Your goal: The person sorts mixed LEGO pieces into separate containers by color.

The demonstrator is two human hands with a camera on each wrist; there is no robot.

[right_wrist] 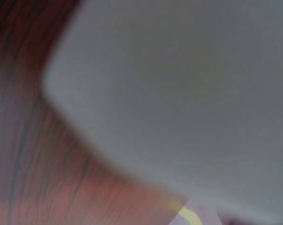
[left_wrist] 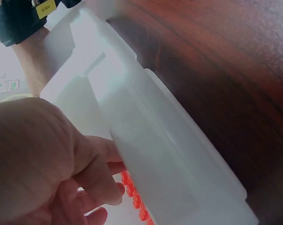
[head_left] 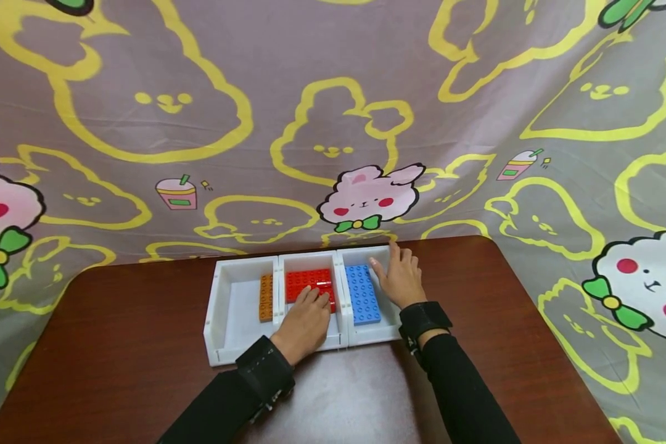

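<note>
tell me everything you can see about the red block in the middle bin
The red block is a flat, studded plastic building plate, bright and glossy. It lies flat, studs up, in the middle compartment of the white tray, toward the far end. The left hand rests on its near edge, fingers covering part of it. In the left wrist view only a strip of red studs shows under the fingers.

Dark wooden table (head_left: 116, 345), white three-compartment tray (head_left: 215, 320) directly on it.
</note>
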